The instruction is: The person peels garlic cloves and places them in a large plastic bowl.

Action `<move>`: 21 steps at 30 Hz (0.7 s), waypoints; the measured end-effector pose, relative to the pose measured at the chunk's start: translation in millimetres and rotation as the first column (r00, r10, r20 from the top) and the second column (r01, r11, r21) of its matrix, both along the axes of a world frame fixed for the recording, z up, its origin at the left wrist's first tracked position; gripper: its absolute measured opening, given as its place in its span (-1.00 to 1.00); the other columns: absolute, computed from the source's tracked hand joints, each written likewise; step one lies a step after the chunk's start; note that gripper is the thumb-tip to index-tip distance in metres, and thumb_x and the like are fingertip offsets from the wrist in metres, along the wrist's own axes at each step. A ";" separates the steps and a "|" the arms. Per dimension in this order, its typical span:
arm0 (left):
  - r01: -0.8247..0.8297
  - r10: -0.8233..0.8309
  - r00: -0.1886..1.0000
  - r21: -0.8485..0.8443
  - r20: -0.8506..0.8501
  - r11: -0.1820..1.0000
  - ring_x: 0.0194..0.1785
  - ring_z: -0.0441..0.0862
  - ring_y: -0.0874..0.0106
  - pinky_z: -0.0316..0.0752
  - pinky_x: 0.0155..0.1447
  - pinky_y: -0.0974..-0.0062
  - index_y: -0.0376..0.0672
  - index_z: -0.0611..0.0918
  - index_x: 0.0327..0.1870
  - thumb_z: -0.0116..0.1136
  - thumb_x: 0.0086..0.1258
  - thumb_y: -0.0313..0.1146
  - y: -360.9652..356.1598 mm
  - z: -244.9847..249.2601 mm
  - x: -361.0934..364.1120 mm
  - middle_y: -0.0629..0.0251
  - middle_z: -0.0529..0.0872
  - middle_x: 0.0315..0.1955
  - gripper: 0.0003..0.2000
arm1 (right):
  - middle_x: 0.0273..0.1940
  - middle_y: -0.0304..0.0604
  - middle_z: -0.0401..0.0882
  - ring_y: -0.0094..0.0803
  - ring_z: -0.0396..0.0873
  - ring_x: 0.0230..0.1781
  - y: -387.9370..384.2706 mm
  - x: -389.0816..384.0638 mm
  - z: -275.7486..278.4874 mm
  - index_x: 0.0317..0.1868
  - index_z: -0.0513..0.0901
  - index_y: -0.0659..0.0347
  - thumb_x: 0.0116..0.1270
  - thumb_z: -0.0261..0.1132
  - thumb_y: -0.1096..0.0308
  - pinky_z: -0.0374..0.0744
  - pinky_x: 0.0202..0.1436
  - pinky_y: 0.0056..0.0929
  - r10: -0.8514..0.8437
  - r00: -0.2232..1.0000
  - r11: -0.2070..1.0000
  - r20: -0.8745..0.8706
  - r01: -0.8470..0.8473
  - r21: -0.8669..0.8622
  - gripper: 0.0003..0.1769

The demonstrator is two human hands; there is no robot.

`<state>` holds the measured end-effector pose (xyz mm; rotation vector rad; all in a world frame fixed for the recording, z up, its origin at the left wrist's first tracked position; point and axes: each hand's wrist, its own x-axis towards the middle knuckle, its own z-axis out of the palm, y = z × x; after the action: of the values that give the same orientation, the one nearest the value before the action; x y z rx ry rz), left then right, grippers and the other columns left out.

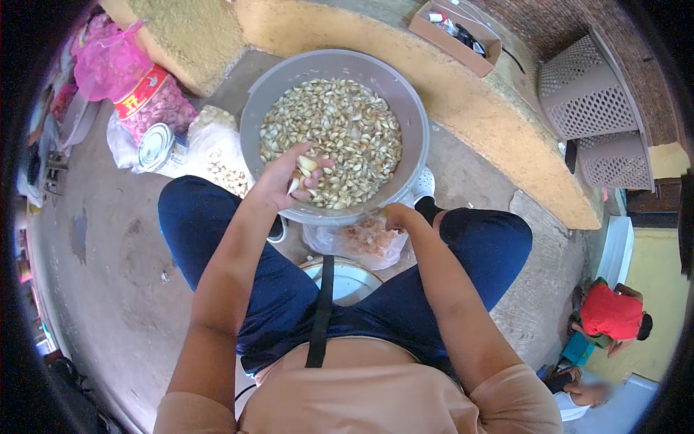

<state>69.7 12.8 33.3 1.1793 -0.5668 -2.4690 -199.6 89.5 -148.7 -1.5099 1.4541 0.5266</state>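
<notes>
A big grey tub (254, 116) full of garlic cloves (340, 123) in water stands in front of me. My left hand (285, 177) is over its near left rim, palm up, with its fingers curled around several garlic cloves (306, 166). Outside the tub's near right rim, my right hand (400, 216) hangs above a clear plastic bag (390, 254) of brownish garlic skins (365, 235). Its fingers are bent together, and whatever they may hold is hidden.
Left of the tub are a bag of white cloves (228, 170), a tin can (160, 147) and a pink mesh sack (163, 105). A low yellow wall (499, 137) curves behind, bearing a cardboard box (455, 36). Perforated baskets (589, 94) and a person in red (611, 311) are at right.
</notes>
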 end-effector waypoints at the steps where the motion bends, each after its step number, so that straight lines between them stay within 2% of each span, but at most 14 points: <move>1: -0.018 0.019 1.000 0.024 -0.022 1.000 -0.65 0.30 0.69 0.03 -0.75 0.77 -0.29 0.47 -0.10 -0.26 0.33 -0.04 2.1 -0.5 -0.6 0.47 0.42 -0.62 -0.55 | -0.61 -0.06 0.52 -0.30 0.54 -0.65 0.2 1.0 1.5 -0.45 0.52 0.45 -0.11 0.32 0.34 0.52 -0.65 -0.33 -0.051 0.999 0.998 0.018 0.050 0.046 -0.69; 2: -0.035 0.037 0.998 0.048 -0.044 0.998 -0.65 0.30 0.69 0.04 -0.75 0.77 -0.29 0.47 -0.10 -0.27 0.33 -0.03 4.6 -0.9 -2.1 0.46 0.43 -0.61 -0.54 | -0.56 -0.02 0.54 -0.28 0.56 -0.63 1.7 -0.4 3.9 -0.45 0.54 0.43 -0.08 0.31 0.30 0.53 -0.59 -0.32 -0.164 0.985 0.986 0.053 0.163 0.024 -0.70; 4: -0.047 0.054 0.996 0.086 -0.077 0.995 -0.63 0.32 0.68 0.05 -0.74 0.78 -0.29 0.46 -0.10 -0.28 0.33 -0.02 9.7 -0.5 -6.3 0.45 0.44 -0.59 -0.53 | -0.46 0.05 0.58 -0.23 0.59 -0.58 3.3 7.7 49.0 -0.46 0.57 0.40 -0.02 0.27 0.24 0.55 -0.47 -0.30 -0.379 0.917 0.924 0.128 0.383 -0.010 -0.69; 7: -0.043 0.053 0.994 0.101 -0.091 0.994 -0.61 0.35 0.67 0.08 -0.74 0.78 -0.29 0.46 -0.08 -0.29 0.33 -0.01 17.2 0.9 -13.2 0.43 0.44 -0.57 -0.52 | -0.50 0.03 0.56 -0.24 0.57 -0.62 -8.4 16.0 78.9 -0.39 0.54 0.39 0.05 0.24 0.21 0.54 -0.51 -0.28 -0.244 0.963 0.958 0.110 0.257 -0.127 -0.66; 9: -0.044 0.049 0.996 0.075 -0.079 0.996 -0.60 0.36 0.66 0.11 -0.74 0.77 -0.29 0.46 -0.08 -0.30 0.33 0.00 21.6 -1.1 -17.9 0.42 0.45 -0.56 -0.51 | -0.60 -0.11 0.50 -0.39 0.49 -0.69 -11.3 26.7 113.2 -0.31 0.50 0.37 0.07 0.25 0.22 0.47 -0.63 -0.43 -0.335 0.919 0.889 0.210 0.382 -0.251 -0.66; 10: -0.068 0.074 0.995 0.097 -0.060 0.993 -0.65 0.33 0.64 0.10 -0.80 0.80 -0.32 0.42 -0.02 -0.30 0.34 0.02 23.6 3.2 -22.7 0.38 0.45 -0.58 -0.48 | -0.65 -0.18 0.47 -0.47 0.45 -0.73 -12.4 31.4 129.9 -0.27 0.47 0.36 0.08 0.26 0.22 0.44 -0.68 -0.50 -0.371 0.890 0.843 0.264 0.442 -0.307 -0.65; 13: 0.022 -0.014 0.992 0.061 -0.129 0.998 -0.63 0.38 0.63 0.13 -0.80 0.78 -0.31 0.45 -0.06 -0.33 0.35 0.03 22.7 -3.7 -23.3 0.35 0.47 -0.56 -0.48 | -0.62 -0.21 0.47 -0.51 0.43 -0.72 -11.8 37.8 156.2 -0.24 0.51 0.29 0.08 0.26 0.22 0.39 -0.67 -0.55 -0.300 0.813 0.744 0.499 0.526 -0.411 -0.67; 16: 0.080 -0.074 0.988 0.042 -0.133 0.996 -0.68 0.36 0.62 0.08 -0.85 0.77 -0.30 0.47 -0.16 -0.33 0.34 0.07 22.8 -10.3 -28.8 0.30 0.48 -0.57 -0.47 | -0.57 -0.23 0.48 -0.54 0.42 -0.68 -7.1 50.1 185.7 -0.22 0.54 0.24 0.08 0.28 0.20 0.37 -0.62 -0.59 -0.293 0.630 0.694 0.719 0.657 -0.293 -0.67; 19: 0.110 -0.105 0.989 0.041 -0.105 0.993 -0.71 0.35 0.61 0.08 -0.88 0.76 -0.24 0.48 -0.30 -0.32 0.33 0.10 24.6 -13.9 -35.7 0.27 0.49 -0.58 -0.49 | -0.54 -0.24 0.50 -0.54 0.45 -0.63 -5.8 59.8 195.8 -0.21 0.56 0.20 0.09 0.28 0.20 0.40 -0.57 -0.59 -0.220 0.651 0.686 0.726 0.633 -0.359 -0.69; 21: 0.134 -0.134 0.990 -0.006 -0.045 0.991 -0.74 0.32 0.62 0.06 -0.88 0.77 -0.15 0.44 -0.36 -0.36 0.33 0.13 28.4 -8.1 -41.2 0.27 0.46 -0.60 -0.51 | -0.54 -0.25 0.51 -0.54 0.46 -0.63 -7.6 65.3 185.4 -0.22 0.57 0.19 0.08 0.28 0.21 0.42 -0.53 -0.58 -0.075 0.725 0.604 0.685 0.580 -0.547 -0.70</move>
<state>28.5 41.2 25.2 1.1153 -0.6559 -2.5985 -134.2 81.9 36.7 -1.6793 1.4199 -0.8789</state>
